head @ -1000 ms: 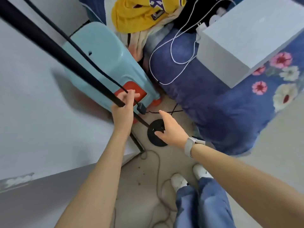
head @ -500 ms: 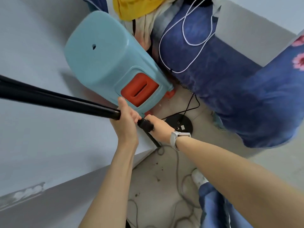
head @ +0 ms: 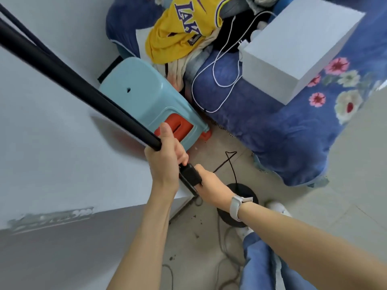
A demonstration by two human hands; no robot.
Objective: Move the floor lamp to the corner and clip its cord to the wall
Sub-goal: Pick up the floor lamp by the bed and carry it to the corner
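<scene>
The floor lamp's black pole slants from the upper left down to my left hand, which is wrapped around it. Just below, my right hand grips a small black block on the cord beside the pole's lower part. The round black lamp base rests on the floor, partly hidden behind my right wrist. A thin black cord loops over the floor from the base. The white wall lies to the left.
A light blue plastic stool with an orange handle insert stands against the wall. A bed with a blue floral cover carries a white box, a yellow jersey and a white cable. Grey cords lie on the floor by my feet.
The view has swung, and the pole now slants steeply from the upper left. My right hand has settled on the black block on the cord. The base now lies behind my right wrist.
</scene>
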